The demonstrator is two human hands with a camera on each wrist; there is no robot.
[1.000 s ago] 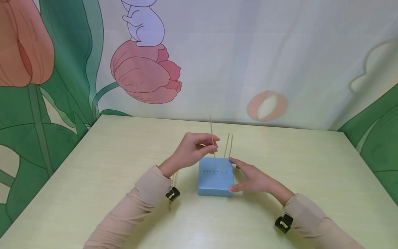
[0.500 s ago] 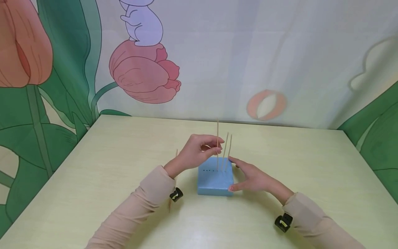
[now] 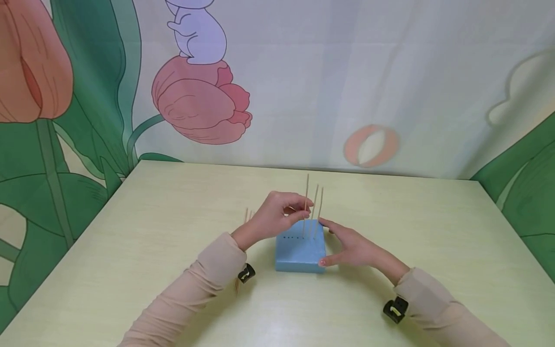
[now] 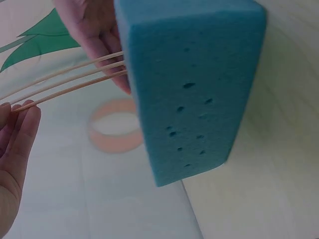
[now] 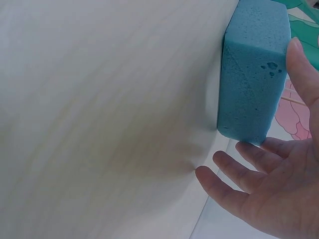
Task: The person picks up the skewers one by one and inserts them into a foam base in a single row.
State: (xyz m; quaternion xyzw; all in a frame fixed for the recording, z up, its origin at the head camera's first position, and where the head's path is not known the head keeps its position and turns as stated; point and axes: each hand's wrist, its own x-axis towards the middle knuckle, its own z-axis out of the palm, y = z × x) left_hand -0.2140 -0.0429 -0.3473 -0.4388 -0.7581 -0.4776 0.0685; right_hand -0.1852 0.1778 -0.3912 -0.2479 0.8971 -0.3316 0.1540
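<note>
My left hand (image 3: 277, 214) pinches a thin wooden skewer (image 3: 307, 185) between thumb and fingertips. Its lower end meets the top of a light blue foam block (image 3: 299, 255), at the row of small dark holes (image 3: 290, 237). Two more skewers (image 3: 321, 202) stand upright in the block, just to the right. On the block's right side, my right hand (image 3: 353, 248) holds it, thumb at the near corner and fingertips at the far one. The left wrist view shows the three skewers (image 4: 75, 75) side by side, the left fingertips on the nearest one. How deep that skewer sits cannot be told.
Several loose skewers (image 3: 237, 286) lie on the pale wooden table (image 3: 151, 231), partly hidden under the left wrist. Behind the table's far edge hangs a printed curtain (image 3: 295, 86) with flowers and a rabbit.
My left hand has moved right and slightly down with the skewer, which now stands closer to the other two, its top lower than before. The right hand and block stay almost in place.
</note>
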